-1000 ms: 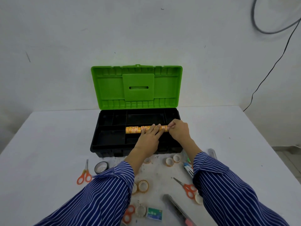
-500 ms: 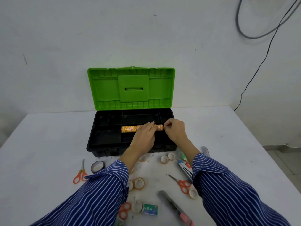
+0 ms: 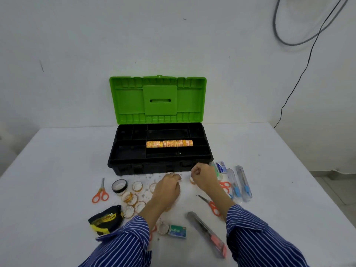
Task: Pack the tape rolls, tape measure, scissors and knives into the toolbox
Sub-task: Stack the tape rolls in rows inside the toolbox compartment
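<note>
Head view: tape roll touching right hand, before toolbox

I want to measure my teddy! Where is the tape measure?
The black and yellow tape measure lies on the white table, near the person's left sleeve, below the black tape roll and the orange scissors.

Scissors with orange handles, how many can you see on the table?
3 plainly: one left of the black tape roll, one by the right forearm, one behind the right wrist. Orange loops at the left sleeve may be a fourth.
</note>
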